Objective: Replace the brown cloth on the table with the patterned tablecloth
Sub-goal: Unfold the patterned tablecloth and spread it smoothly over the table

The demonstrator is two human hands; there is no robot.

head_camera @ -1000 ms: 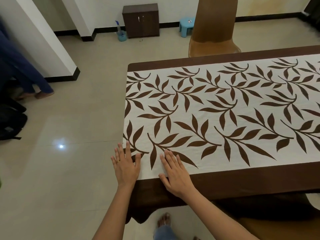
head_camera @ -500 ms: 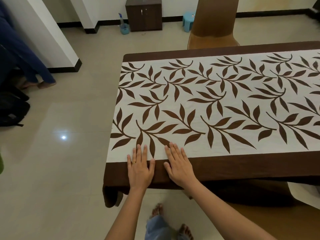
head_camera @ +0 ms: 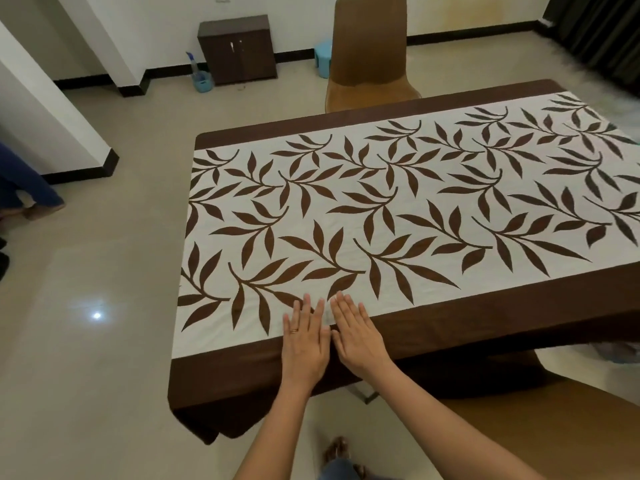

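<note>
The patterned tablecloth (head_camera: 398,216), white with brown leaves and a dark brown border, lies spread flat over the table and hangs over its near and left edges. My left hand (head_camera: 304,344) rests flat on the cloth at the near edge, fingers straight, a ring on one finger. My right hand (head_camera: 358,336) lies flat right beside it, thumbs almost touching, fingertips on the white part. A plain brown cloth is not visible.
A brown chair (head_camera: 369,57) stands at the table's far side and another brown chair (head_camera: 554,420) at the near right. A dark cabinet (head_camera: 239,48), a blue stool (head_camera: 323,60) and a person's legs (head_camera: 24,188) at far left are on the tiled floor.
Both hands slid to the right along the near edge of the cloth and came closer together. The view shifted left and back, showing more of the table.
</note>
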